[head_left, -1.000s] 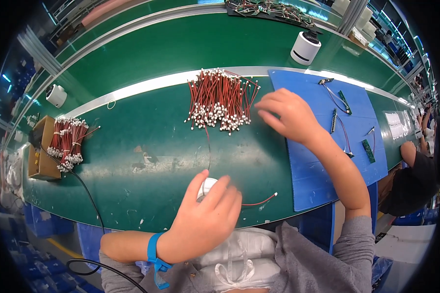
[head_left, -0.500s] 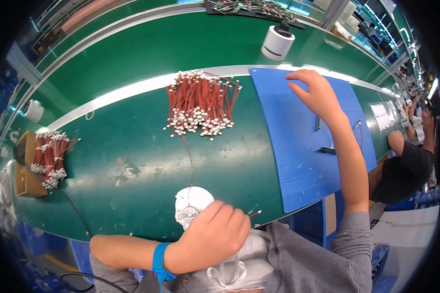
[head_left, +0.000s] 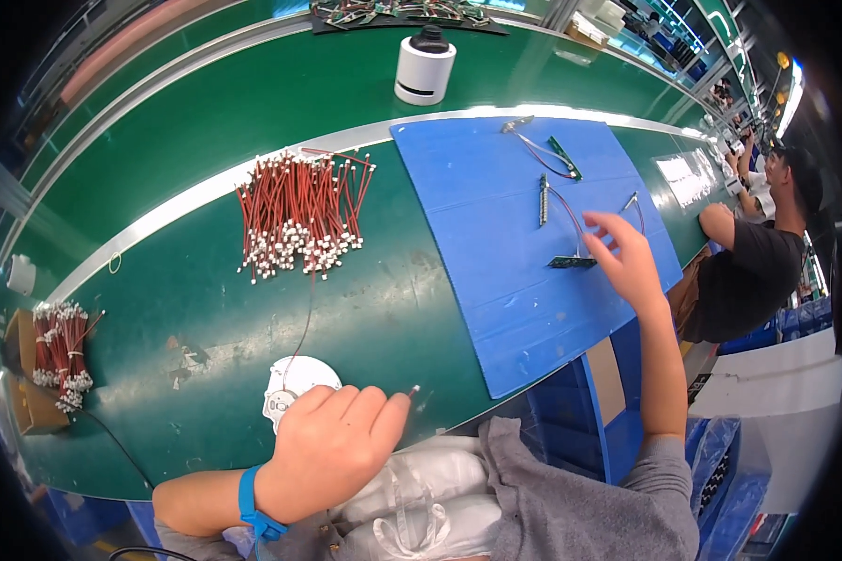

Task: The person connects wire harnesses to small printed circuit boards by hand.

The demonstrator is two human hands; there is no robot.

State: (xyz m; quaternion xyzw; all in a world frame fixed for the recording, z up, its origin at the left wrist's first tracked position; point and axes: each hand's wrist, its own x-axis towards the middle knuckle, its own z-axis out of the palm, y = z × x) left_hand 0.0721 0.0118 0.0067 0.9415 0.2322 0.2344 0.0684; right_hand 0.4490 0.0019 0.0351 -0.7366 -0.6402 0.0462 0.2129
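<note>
My left hand, a blue band at its wrist, is closed near the bench's front edge. A short red wire lead with a pale connector end pokes out of the fist. Beside the knuckles lies a white round plastic part, partly hidden by the hand; a thin wire runs from it toward the pile. My right hand hovers over the blue mat, fingers apart and slightly curled. Just left of its fingertips is a small green circuit board with wires. Another narrow board lies farther off, and a third board beyond it.
A pile of red wire leads with white connectors lies on the green bench. Bundled leads sit by a cardboard box at the left. A white cylindrical device stands at the back. Another person sits at the right.
The view has swung right. My right hand has come down from the mat's far part toward the nearer boards, uncovering the farther ones. My left hand stays closed beside the white part.
</note>
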